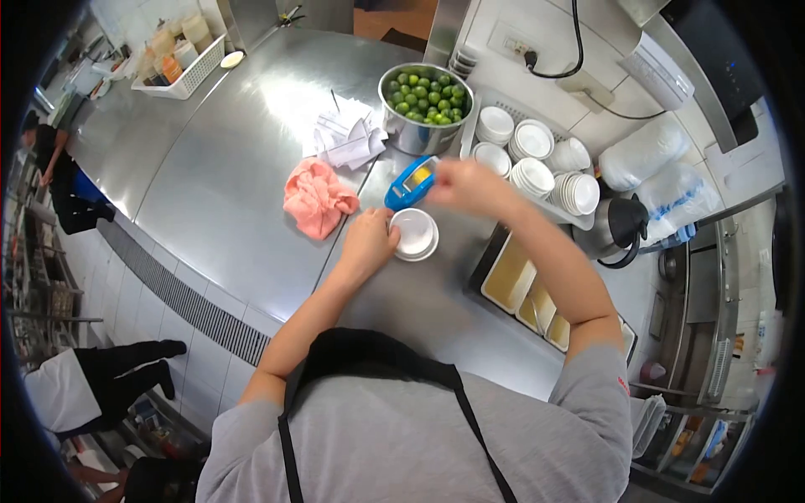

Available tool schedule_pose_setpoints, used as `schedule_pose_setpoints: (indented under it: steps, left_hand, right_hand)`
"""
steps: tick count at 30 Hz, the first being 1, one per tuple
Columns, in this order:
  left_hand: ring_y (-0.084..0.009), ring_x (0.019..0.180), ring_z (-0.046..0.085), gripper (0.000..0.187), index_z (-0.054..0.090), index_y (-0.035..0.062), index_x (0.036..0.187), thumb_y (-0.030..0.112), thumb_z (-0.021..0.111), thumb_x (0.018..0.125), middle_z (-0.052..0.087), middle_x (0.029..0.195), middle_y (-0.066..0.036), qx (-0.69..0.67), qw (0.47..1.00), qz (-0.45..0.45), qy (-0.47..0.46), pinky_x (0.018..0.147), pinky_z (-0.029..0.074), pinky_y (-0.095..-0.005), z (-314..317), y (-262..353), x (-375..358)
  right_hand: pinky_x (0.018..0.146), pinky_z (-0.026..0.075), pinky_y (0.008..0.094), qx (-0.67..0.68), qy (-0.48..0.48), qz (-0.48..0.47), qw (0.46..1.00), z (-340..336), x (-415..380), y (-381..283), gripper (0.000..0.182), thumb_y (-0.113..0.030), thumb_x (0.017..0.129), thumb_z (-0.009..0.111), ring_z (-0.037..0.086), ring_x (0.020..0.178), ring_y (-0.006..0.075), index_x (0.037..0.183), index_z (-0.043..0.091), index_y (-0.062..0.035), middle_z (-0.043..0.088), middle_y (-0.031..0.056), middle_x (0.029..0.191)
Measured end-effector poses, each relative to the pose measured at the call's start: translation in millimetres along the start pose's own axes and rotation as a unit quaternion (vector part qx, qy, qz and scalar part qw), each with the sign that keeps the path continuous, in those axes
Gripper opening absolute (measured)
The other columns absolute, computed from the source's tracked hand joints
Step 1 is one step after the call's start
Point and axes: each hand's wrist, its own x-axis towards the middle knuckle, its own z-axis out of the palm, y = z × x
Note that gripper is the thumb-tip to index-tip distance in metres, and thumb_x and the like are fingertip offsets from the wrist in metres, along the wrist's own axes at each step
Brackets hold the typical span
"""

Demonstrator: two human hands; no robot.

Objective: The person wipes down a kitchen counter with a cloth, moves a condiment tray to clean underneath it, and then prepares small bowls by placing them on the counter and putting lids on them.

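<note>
Small white bowls (415, 232), at least two nested together, stand on the steel counter in front of me. My left hand (371, 241) grips their rim from the left, fingers closed against the edge. Just beyond lies a blue tape dispenser (404, 191) with a yellow roll in it. Beside its right end is my right hand (464, 186), blurred by motion; whether it holds anything is hidden. A crumpled pink cloth (317, 199) lies left of the dispenser, and white paper slips (348, 138) are heaped behind the cloth.
A steel pot (411, 136) of limes stands at the back. To its right, a white tray (579, 220) carries stacked white cups, near a steel jug (616, 226). Containers of yellowish liquid (507, 272) sit at the right. Other people (71, 386) are at the left.
</note>
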Motion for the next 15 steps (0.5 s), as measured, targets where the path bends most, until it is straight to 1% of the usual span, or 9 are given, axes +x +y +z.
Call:
schedule_pose_setpoints:
  steps: [1,2,4,5,7,9,11,14,15]
  left_hand:
    - [-0.0304,0.067,0.058,0.023,0.062,-0.0014,0.087,0.013,0.056,0.069,0.059,0.074,-0.017,-0.004,1.000,-0.008,-0.015,0.066,0.045,-0.0375,-1,1,0]
    - [-0.0295,0.068,0.059,0.022,0.062,-0.0011,0.086,0.013,0.055,0.070,0.060,0.071,-0.017,0.008,1.000,-0.010,-0.006,0.066,0.045,-0.0378,-2,2,0]
    - [-0.0294,0.068,0.059,0.022,0.062,-0.0012,0.085,0.013,0.056,0.069,0.060,0.072,-0.016,0.026,0.999,-0.001,-0.019,0.066,0.045,-0.0376,-6,5,0]
    - [-0.0293,0.068,0.059,0.022,0.062,-0.0014,0.085,0.013,0.056,0.069,0.060,0.072,-0.016,0.046,0.998,0.007,-0.028,0.066,0.046,-0.0374,-9,7,3]
    - [-0.0290,0.066,0.059,0.022,0.062,-0.0016,0.085,0.013,0.056,0.069,0.060,0.071,-0.016,0.027,0.999,0.017,-0.010,0.065,0.046,-0.0373,-15,10,5]
    - [-0.0287,0.065,0.059,0.022,0.062,-0.0017,0.085,0.013,0.057,0.069,0.060,0.071,-0.016,0.011,1.000,0.009,0.002,0.064,0.046,-0.0372,-22,10,2]
    - [-0.0309,0.069,0.061,0.021,0.063,-0.0008,0.085,0.014,0.056,0.071,0.062,0.075,-0.018,-0.076,0.996,-0.038,-0.014,0.064,0.048,-0.0371,-30,7,2]
    - [-0.0244,0.061,0.062,0.020,0.064,-0.0012,0.084,0.015,0.058,0.073,0.062,0.071,-0.018,-0.197,0.973,-0.125,0.001,0.060,0.049,-0.0322,-37,0,5]
    - [-0.0244,0.061,0.062,0.020,0.064,-0.0012,0.084,0.015,0.058,0.073,0.062,0.071,-0.018,-0.195,0.973,-0.126,0.001,0.060,0.049,-0.0322,-39,-2,4]
  right_hand:
    - [0.062,0.047,0.0393,0.015,0.046,0.070,0.996,-19,9,15,0.022,-0.022,0.072,0.060,0.059,0.068,0.0322,0.071,0.057,0.0003,0.060,0.0156,0.069]
    - [0.064,0.047,0.0394,-0.041,0.032,0.134,0.990,-34,17,37,0.018,-0.017,0.072,0.058,0.059,0.070,0.0315,0.070,0.059,0.0004,0.061,0.0162,0.071]
    - [0.067,0.047,0.0392,-0.150,-0.064,0.156,0.974,-32,25,95,0.019,-0.018,0.071,0.057,0.060,0.074,0.0324,0.070,0.063,0.0003,0.062,0.0183,0.080]
    - [0.067,0.047,0.0392,-0.152,-0.061,0.157,0.974,-27,22,97,0.019,-0.018,0.071,0.057,0.060,0.074,0.0324,0.070,0.063,0.0003,0.062,0.0183,0.080]
    - [0.069,0.048,0.0391,-0.167,-0.190,0.197,0.947,-14,20,97,0.022,-0.019,0.070,0.055,0.060,0.076,0.0337,0.072,0.064,0.0011,0.061,0.0211,0.081]
    - [0.069,0.048,0.0393,-0.178,-0.184,0.174,0.951,-2,23,115,0.025,-0.020,0.068,0.055,0.061,0.076,0.0343,0.073,0.065,0.0019,0.061,0.0228,0.079]
    - [0.065,0.048,0.0386,-0.103,-0.113,0.207,0.966,10,16,131,0.023,-0.019,0.066,0.055,0.061,0.068,0.0326,0.071,0.064,0.0023,0.061,0.0213,0.072]
    - [0.053,0.047,0.0360,-0.048,-0.098,0.236,0.965,-11,11,110,0.020,-0.016,0.063,0.056,0.058,0.051,0.0289,0.070,0.063,0.0017,0.059,0.0187,0.061]
    - [0.053,0.047,0.0360,-0.047,-0.099,0.235,0.966,-21,8,94,0.020,-0.016,0.063,0.056,0.058,0.051,0.0289,0.070,0.063,0.0017,0.059,0.0187,0.061]
